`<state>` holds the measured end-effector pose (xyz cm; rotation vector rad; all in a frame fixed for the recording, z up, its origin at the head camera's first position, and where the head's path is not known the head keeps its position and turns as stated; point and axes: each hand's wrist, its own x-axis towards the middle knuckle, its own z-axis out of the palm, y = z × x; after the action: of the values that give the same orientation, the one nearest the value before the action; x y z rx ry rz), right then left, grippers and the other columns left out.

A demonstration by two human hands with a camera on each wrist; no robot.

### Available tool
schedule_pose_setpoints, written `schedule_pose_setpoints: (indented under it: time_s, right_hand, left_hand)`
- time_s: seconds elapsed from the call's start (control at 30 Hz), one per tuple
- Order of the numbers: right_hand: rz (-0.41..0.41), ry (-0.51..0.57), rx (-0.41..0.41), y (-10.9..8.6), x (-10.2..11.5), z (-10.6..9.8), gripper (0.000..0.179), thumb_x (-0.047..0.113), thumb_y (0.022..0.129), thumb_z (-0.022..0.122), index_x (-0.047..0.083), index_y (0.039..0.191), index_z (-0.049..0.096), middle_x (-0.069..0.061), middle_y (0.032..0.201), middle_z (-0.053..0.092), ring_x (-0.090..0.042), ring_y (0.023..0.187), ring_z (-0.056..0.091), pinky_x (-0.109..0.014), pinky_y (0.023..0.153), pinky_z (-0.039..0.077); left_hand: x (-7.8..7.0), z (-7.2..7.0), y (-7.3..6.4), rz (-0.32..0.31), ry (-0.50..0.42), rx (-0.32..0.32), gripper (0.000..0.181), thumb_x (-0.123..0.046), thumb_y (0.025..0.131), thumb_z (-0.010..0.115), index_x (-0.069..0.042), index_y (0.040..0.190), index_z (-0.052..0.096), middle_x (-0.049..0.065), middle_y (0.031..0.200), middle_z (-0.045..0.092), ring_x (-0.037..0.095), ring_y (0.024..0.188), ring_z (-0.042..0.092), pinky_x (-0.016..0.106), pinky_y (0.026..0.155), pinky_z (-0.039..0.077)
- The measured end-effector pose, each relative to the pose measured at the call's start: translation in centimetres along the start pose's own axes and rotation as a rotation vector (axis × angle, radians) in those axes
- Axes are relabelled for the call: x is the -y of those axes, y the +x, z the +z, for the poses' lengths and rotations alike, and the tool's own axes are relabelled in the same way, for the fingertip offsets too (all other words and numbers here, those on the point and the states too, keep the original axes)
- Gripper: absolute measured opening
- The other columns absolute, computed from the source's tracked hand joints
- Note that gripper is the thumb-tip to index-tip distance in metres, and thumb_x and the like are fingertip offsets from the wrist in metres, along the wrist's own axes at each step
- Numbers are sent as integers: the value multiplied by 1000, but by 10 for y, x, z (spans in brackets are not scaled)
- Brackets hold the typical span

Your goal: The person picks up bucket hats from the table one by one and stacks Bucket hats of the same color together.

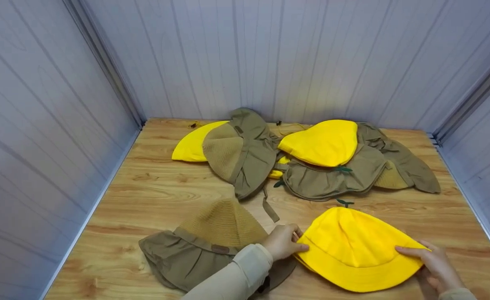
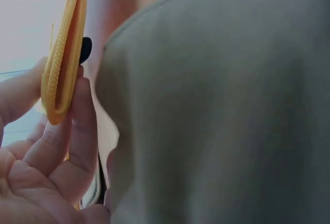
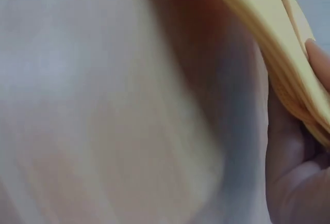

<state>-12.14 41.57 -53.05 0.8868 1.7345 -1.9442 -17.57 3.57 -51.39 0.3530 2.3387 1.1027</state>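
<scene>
A yellow bucket hat, folded flat with a small green sprout on top, is held up at the front right of the table. My left hand pinches its left brim corner between thumb and fingers. At the opposite corner my right hand grips the brim, thumb on the near face. In the left wrist view the folded yellow brim stands between thumb and fingers. The right wrist view shows layered yellow cloth in the hand. Beside my left forearm lies a khaki sun hat with a knitted crown, partly covered by the sleeve.
Toward the back of the wooden table lie more hats: a brown-green one over a yellow one, and another yellow hat on khaki ones. A strap trails forward. Pale panels enclose the table.
</scene>
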Motion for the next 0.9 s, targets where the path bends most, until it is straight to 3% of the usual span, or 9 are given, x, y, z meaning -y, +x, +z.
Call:
schedule_pose_setpoints:
  time_s: [0.33,0.53,0.7,0.9]
  right_hand:
    - [32,-145,-33,7,-4,6,100,21,77,86,-5,152,25,10,92,65,-12,86,67,-38,81,59]
    - [31,-215,-83,8,-3,11,104,23,70,91,-7,149,30,-2,107,65,-12,86,65,-35,79,58]
    - [24,-219,-107,7,0,15,102,20,66,93,-6,145,35,-4,108,64,-15,89,64,-34,79,59]
    - [-28,-513,-129,10,4,15,99,33,71,90,-14,140,37,-31,129,53,-24,100,60,-35,82,54]
  left_hand:
    - [6,-2,4,-44,100,-16,24,-32,87,77,-14,98,67,-4,89,65,8,77,56,27,73,49]
    - [9,-1,6,-70,156,-29,24,-36,86,77,-17,97,69,-8,90,67,11,84,59,44,92,40]
    - [8,0,6,-81,194,-36,25,-39,86,77,-17,96,69,-8,91,67,12,85,60,46,90,39]
    - [9,5,6,-65,282,-55,30,-43,85,76,-16,97,69,-7,93,69,13,85,62,44,83,38]
